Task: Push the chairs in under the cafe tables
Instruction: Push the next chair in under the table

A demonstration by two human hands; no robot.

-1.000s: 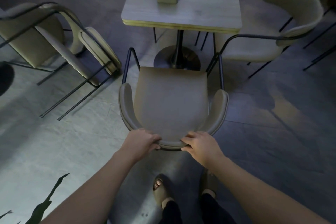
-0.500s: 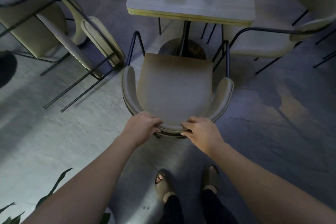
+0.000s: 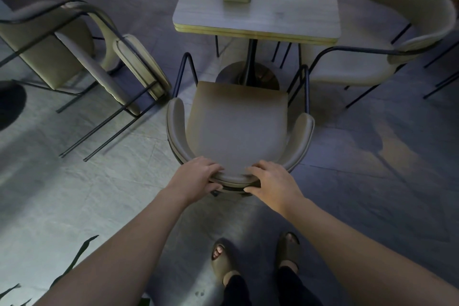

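Both hands clasp the curved backrest of the chair (image 3: 236, 129): the left hand (image 3: 196, 176) and right hand (image 3: 270, 179) each have fingers over the top edge and thumb beneath, a closed grip. The chair faces the worktop (image 3: 258, 7), its seat front just short of the near edge, by the pedestal base. Its rear legs are hidden beneath the seat; a tipped chair (image 3: 82, 52) lies left, dim and partly cropped
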